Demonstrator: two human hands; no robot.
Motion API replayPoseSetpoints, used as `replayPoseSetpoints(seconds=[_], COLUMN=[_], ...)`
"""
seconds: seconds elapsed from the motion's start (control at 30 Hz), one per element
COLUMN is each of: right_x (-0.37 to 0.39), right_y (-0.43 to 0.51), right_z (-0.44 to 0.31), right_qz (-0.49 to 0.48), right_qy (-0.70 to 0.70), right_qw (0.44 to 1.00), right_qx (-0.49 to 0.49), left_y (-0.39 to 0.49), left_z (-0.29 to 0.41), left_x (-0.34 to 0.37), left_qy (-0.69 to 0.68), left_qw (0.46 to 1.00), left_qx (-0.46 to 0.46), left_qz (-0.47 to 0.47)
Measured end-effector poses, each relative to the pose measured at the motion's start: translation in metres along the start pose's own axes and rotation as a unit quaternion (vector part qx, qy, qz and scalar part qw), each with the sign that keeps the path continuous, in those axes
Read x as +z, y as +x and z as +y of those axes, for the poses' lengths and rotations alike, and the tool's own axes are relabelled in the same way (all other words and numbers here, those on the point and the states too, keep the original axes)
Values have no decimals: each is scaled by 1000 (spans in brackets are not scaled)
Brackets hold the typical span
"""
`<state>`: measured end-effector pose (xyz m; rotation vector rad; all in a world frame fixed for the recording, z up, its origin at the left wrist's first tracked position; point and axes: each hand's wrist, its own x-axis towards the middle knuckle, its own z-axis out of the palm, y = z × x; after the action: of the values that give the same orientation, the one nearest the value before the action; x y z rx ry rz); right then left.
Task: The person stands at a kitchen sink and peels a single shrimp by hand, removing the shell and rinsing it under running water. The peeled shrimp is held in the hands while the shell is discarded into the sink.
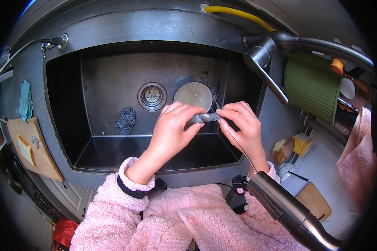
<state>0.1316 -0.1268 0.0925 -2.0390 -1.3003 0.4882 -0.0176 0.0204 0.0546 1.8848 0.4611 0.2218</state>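
Over the right side of the sink, my left hand (pixel 176 124) pinches one end of a slim, wet, grey thing (pixel 204 117), which looks like a raw shrimp. My right hand (pixel 243 120) has its fingertips on the other end. From the faucet's spout (pixel 270 196), close to the camera, a thin stream of water (pixel 238 145) runs down to the right fingers. Below the hands a round pale dish (pixel 193 94) lies on the sink floor, partly hidden by them. A dark grey scouring pad (pixel 125 120) lies left of it, near the drain (pixel 152 95).
The faucet lever (pixel 267 78) juts over the sink's right rim. At left, a wooden cutting board (pixel 47 157) carries a bread-slice-shaped thing (pixel 25 150), with a teal cloth (pixel 25 100) beyond. A green ribbed rack or mat (pixel 312 88) and a pink towel (pixel 355 163) are at right.
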Motion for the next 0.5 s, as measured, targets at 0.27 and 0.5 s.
replayPoseSetpoints(seconds=[0.27,0.5], right_x=[3,-2], right_y=[-2,-2], right_z=[-2,-6], right_qz=[16,23], right_qy=[122,101], right_qw=[990,994], right_qx=[71,30], left_y=[-2,-2], left_z=[6,11], left_x=[7,10], left_qy=[-144,-184], left_qw=[988,982], left_qx=[-58,-42], left_qz=[-16,5])
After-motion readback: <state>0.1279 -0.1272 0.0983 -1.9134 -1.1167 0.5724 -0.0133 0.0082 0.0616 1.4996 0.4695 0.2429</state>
